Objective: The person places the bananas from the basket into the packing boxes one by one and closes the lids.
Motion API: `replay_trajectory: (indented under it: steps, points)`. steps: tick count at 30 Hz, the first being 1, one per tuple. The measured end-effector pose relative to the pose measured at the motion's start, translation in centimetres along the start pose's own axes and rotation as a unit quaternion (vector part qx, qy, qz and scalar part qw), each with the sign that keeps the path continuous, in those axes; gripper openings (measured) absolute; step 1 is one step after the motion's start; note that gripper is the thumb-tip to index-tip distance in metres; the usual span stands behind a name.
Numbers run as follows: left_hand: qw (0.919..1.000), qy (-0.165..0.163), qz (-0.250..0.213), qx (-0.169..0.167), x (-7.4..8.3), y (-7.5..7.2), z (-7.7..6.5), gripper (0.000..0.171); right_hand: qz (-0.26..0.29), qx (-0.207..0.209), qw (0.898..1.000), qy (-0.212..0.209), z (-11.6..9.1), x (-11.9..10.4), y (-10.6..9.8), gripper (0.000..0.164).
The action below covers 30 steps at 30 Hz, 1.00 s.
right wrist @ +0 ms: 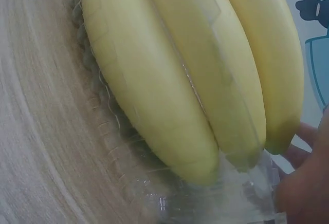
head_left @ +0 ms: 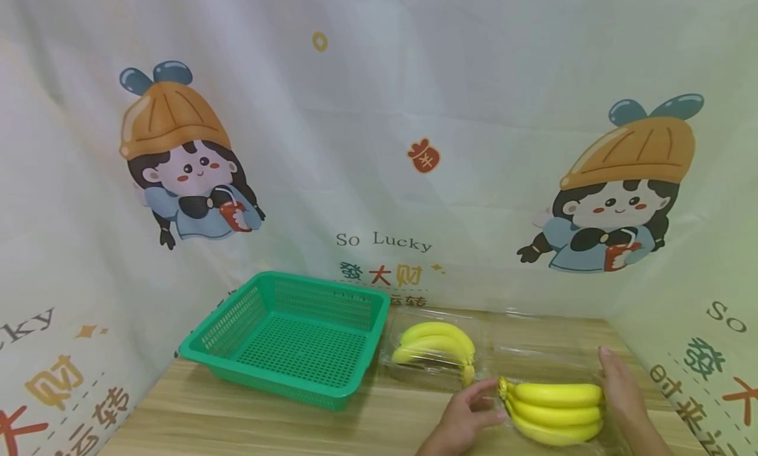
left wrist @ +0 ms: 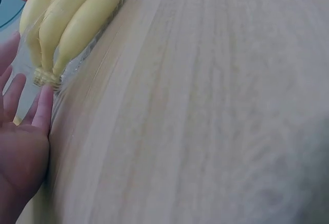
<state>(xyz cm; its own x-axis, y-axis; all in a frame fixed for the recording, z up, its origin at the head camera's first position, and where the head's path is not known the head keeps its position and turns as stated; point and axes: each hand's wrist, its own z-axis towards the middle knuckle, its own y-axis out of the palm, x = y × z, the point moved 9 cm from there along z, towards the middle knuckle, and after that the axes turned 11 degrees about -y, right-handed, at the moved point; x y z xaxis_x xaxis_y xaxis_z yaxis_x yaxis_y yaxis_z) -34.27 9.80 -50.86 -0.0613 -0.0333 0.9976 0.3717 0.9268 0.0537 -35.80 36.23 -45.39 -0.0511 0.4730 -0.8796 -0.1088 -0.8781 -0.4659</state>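
Note:
A bunch of yellow bananas (head_left: 556, 413) lies in a clear plastic clamshell box (right wrist: 169, 196) at the front right of the table. At the stem end is my left hand (head_left: 462, 420), its fingers extended around the box's left side. In the left wrist view those fingers look nearly straight, one of them close to the stem. My right hand (head_left: 624, 390) is against the opposite end of the box, fingers extended along it. The right wrist view shows only part of that hand, beyond the banana tips. The box's lid (head_left: 545, 351) appears raised behind the fruit.
A second clear box (head_left: 387, 344) holding bananas (head_left: 435, 337) stands just left and farther back. Left of it sits a green plastic basket (head_left: 370, 370) with perforated sides. Printed cloth (head_left: 474, 199) hangs behind and along both sides of the wooden table (head_left: 249, 416).

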Motion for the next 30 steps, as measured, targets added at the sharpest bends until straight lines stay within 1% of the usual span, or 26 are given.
replay_trajectory:
  steps: [6,11,17,20,21,23,27,30]
  points:
    - [0.9999,-0.007,-0.007,0.005,-0.1,-0.1,0.1,0.05,-0.002,0.044,0.999,-0.007,-0.5,-0.2,-0.5,0.079]
    - [0.9999,0.001,-0.015,0.003,-0.1,0.0,0.2,0.056,0.005,0.082,0.996,-0.032,-0.8,-0.6,-1.0,0.072]
    - [0.9997,0.007,-0.019,-0.011,0.0,0.1,0.1,0.059,0.016,0.109,0.993,-0.044,-1.1,-0.6,-1.2,0.068]
    - [0.9997,0.004,-0.022,-0.013,0.0,0.1,0.0,0.059,0.013,0.118,0.991,-0.054,-1.1,-0.7,-1.3,0.067]
    - [0.9997,0.003,-0.023,-0.012,0.0,0.1,0.0,0.059,0.004,0.121,0.991,-0.064,-1.1,-0.8,-1.4,0.065]
    - [0.9996,0.001,-0.026,-0.01,-0.1,0.1,0.1,0.059,-0.024,0.131,0.987,-0.087,-1.2,-1.1,-1.6,0.062]
    - [0.9996,0.001,-0.029,-0.005,-0.1,0.0,0.1,0.059,-0.077,0.168,0.974,-0.133,-1.5,-1.8,-2.2,0.056]
    - [0.9993,0.0,-0.036,-0.005,-0.2,0.0,0.2,0.058,-0.072,0.188,0.97,-0.139,-1.7,-1.8,-2.5,0.056]
